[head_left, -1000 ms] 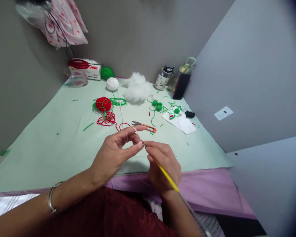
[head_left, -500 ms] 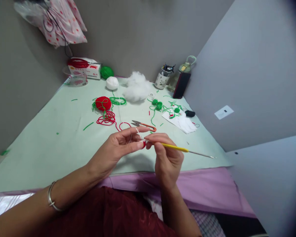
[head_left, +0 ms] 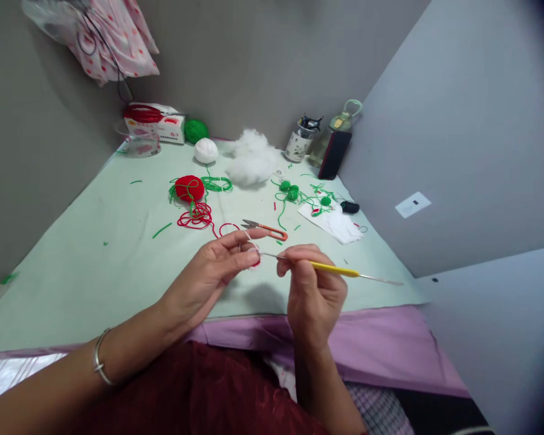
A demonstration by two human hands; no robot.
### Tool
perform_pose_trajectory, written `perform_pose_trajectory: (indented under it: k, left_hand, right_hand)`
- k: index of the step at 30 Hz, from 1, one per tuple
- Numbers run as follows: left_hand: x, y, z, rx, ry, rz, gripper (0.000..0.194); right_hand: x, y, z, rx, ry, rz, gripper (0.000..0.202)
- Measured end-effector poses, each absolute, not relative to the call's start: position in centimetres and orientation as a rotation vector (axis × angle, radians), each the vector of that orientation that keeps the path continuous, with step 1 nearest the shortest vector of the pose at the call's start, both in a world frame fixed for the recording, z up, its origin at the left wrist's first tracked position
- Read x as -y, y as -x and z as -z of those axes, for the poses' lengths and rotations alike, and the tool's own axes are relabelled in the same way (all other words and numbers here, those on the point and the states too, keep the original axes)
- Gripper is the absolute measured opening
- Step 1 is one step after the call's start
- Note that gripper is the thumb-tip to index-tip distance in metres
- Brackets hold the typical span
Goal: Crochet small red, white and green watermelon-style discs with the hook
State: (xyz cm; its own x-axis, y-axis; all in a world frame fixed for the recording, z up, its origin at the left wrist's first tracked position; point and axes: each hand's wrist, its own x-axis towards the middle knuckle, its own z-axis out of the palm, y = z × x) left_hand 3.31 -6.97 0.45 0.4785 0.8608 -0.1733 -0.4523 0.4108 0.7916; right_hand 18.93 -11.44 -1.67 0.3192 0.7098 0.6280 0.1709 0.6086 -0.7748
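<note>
Between thumb and fingers, my left hand (head_left: pixel 213 263) pinches a small red and white crochet piece (head_left: pixel 255 260). White yarn runs over its raised index finger. My right hand (head_left: pixel 315 290) grips the yellow handle of a crochet hook (head_left: pixel 335 269). The hook's thin metal tip points left and reaches the edge of the small piece; whether it sits inside a loop is too small to tell. Orange-handled snips (head_left: pixel 272 231) lie just beyond my fingers.
Behind are a red yarn ball (head_left: pixel 189 189), a white ball (head_left: pixel 206 151), a green ball (head_left: pixel 196 130) and white stuffing (head_left: pixel 252 160). Green crocheted bits (head_left: pixel 292 193), a tissue (head_left: pixel 335 223), a pen cup (head_left: pixel 298 145) and a phone (head_left: pixel 335 155) are on the right.
My right hand has moved right with the hook, away from my left hand. The small piece has shifted slightly left and turned, showing more of its white edge.
</note>
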Motion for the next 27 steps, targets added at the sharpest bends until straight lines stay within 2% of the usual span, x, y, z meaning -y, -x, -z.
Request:
perform_pose_trajectory:
  k: [3, 9, 15, 21, 27]
  left_hand:
    - [7.3, -3.4, -0.3, -0.637, -0.871, -0.908, 0.037]
    - [7.4, -3.3, -0.5, -0.643, -0.9, -0.89, 0.035]
    - [7.1, -2.9, -1.0, -0.55, -0.735, -0.698, 0.049]
    - [7.1, -2.7, -1.0, -0.513, -0.813, -0.679, 0.04]
    - [7.5, -3.1, -0.4, -0.622, -1.062, -0.869, 0.042]
  right_hand:
    - [11.3, -18.6, 1.6, 1.292, 0.88, -0.481, 0.018]
    - [11.4, -18.6, 1.9, 1.278, 0.852, -0.496, 0.021]
    - [11.1, -19.2, 2.0, 1.063, 0.791, -0.772, 0.015]
    - [10.7, -19.8, 1.3, 0.903, 0.713, -0.999, 0.019]
    - [11.4, -18.7, 1.9, 1.15, 0.862, -0.695, 0.015]
